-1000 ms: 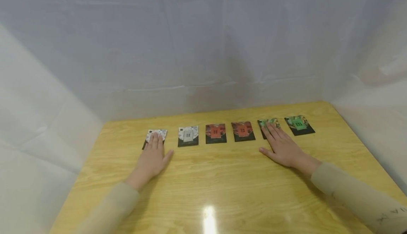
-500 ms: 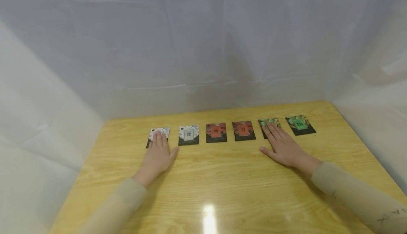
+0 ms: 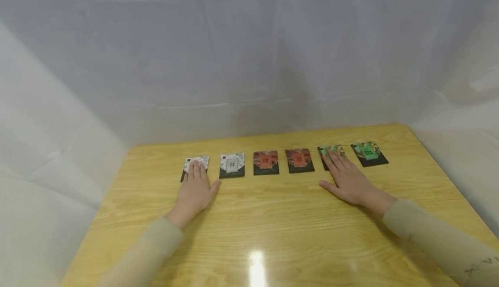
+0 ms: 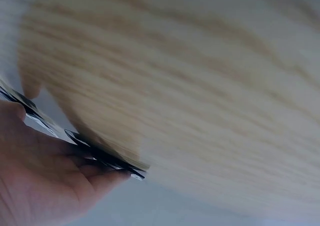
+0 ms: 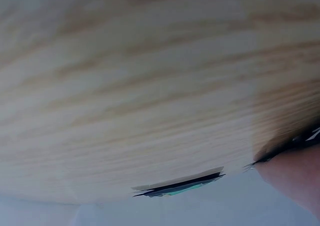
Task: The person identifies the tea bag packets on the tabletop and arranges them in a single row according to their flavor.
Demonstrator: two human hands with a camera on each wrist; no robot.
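Flat packets lie in a row along the far part of the table. My left hand (image 3: pixel 193 191) rests straight fingers on the leftmost white-and-black packet (image 3: pixel 189 162), covering its middle; in the left wrist view the fingertips lie along that packet's dark edge (image 4: pixel 107 158). Beside my left thumb is a second white-and-black packet (image 3: pixel 231 166). My right hand (image 3: pixel 348 184) lies with extended fingers on a green-and-black packet (image 3: pixel 338 149), hiding much of it. Another green-and-black packet (image 3: pixel 368 153), slightly turned, sits to its right, also seen edge-on in the right wrist view.
Two red-and-black packets (image 3: pixel 266 162) are in the middle of the row, apart from each other. The yellow wood-grain table (image 3: pixel 253 217) shows a bright reflection near the front. White sheeting (image 3: pixel 249 62) hangs behind the table and at both sides.
My left hand has slid the leftmost white-and-black packet slightly to the right, nearer its neighbour, and then stays almost still. The right hand keeps its place on the green-and-black packet.
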